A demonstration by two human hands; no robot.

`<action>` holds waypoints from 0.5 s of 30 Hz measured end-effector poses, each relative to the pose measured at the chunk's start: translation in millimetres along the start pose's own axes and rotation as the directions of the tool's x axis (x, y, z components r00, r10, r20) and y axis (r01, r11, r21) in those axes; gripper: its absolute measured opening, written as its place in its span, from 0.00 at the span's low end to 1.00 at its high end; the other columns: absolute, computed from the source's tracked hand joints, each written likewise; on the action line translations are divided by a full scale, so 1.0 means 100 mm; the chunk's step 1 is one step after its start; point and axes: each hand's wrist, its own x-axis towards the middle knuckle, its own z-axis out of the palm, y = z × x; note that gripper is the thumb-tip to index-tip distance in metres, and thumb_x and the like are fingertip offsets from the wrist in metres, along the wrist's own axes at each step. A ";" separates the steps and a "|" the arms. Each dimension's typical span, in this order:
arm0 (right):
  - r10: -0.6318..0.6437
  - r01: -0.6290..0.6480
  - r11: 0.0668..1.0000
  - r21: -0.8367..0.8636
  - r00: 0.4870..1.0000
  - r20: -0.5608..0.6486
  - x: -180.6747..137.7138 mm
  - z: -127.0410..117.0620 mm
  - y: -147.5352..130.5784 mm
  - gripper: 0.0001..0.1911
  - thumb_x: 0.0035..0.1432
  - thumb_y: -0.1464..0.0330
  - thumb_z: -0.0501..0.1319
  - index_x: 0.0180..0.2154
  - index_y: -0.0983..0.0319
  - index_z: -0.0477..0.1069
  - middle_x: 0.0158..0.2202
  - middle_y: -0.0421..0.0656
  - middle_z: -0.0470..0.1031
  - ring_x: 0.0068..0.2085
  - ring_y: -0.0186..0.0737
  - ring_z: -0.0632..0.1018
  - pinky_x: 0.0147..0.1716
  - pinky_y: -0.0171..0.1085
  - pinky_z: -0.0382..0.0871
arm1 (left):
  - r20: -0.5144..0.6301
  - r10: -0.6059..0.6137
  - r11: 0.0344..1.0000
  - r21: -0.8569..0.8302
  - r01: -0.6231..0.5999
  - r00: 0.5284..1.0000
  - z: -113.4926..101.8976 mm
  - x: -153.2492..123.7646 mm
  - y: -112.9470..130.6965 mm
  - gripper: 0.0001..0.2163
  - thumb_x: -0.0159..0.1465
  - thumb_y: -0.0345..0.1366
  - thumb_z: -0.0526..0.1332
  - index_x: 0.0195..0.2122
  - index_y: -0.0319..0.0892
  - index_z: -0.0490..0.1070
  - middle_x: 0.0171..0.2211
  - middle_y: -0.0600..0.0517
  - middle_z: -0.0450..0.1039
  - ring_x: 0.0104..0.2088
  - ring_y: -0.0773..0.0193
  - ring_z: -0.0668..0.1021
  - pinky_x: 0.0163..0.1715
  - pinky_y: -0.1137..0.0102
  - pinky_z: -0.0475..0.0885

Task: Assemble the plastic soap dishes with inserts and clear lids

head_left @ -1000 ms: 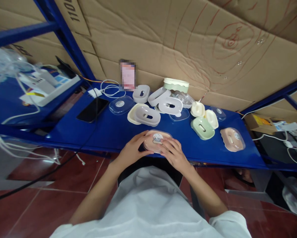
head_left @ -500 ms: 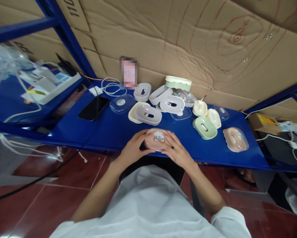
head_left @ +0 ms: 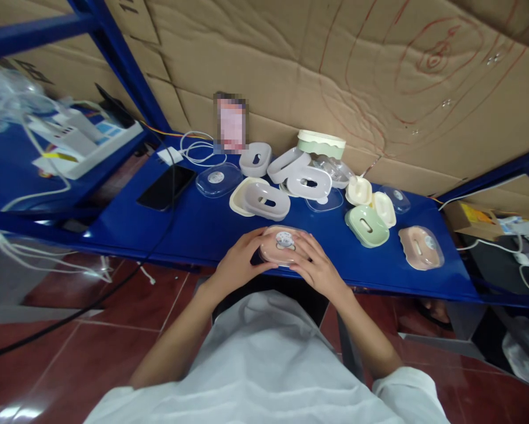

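Note:
A pink soap box [head_left: 281, 246] with a clear lid and a round sticker sits near the front edge of the blue shelf [head_left: 194, 227]. My left hand [head_left: 237, 263] curls round its left end. On its right end my right hand [head_left: 316, 268] presses, fingers bent over the lid. Both hands grip the box together.
Behind lie grey trays [head_left: 265, 200], clear lids [head_left: 218, 179], cream pieces [head_left: 359, 190], a green box [head_left: 366, 225] and another lidded pink box [head_left: 420, 247]. A black phone [head_left: 166, 186] and white cables [head_left: 194, 149] lie at the left. Cardboard forms the back wall.
My hands have stayed on the pink box, with fingers shifting slightly over the lid. The view has tilted a little.

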 end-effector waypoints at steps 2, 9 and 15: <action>0.011 -0.011 1.000 0.005 1.000 0.005 0.02 0.00 -0.01 0.24 0.75 0.66 0.61 0.69 0.55 0.70 0.73 0.50 0.68 0.78 0.52 0.59 0.75 0.62 0.61 | -0.002 -0.002 1.000 0.004 0.002 1.000 0.00 0.00 0.00 0.28 0.67 0.52 0.71 0.65 0.50 0.70 0.69 0.45 0.69 0.69 0.47 0.73 0.70 0.48 0.70; 0.131 -0.133 0.990 0.052 0.991 0.037 -0.04 0.05 0.04 0.37 0.71 0.60 0.67 0.76 0.52 0.58 0.81 0.52 0.46 0.80 0.60 0.49 0.74 0.67 0.59 | -0.012 0.011 0.999 0.031 -0.011 1.000 0.00 -0.01 0.01 0.29 0.67 0.54 0.70 0.66 0.50 0.70 0.69 0.45 0.69 0.69 0.48 0.73 0.69 0.49 0.71; 0.176 -0.166 0.982 0.092 0.978 -0.111 -0.15 -0.17 0.18 0.38 0.67 0.57 0.70 0.74 0.51 0.63 0.79 0.52 0.53 0.75 0.56 0.65 0.71 0.54 0.68 | 0.006 0.053 0.998 0.030 -0.053 0.999 -0.05 -0.03 0.06 0.31 0.71 0.52 0.67 0.73 0.55 0.61 0.75 0.46 0.60 0.74 0.48 0.68 0.70 0.50 0.70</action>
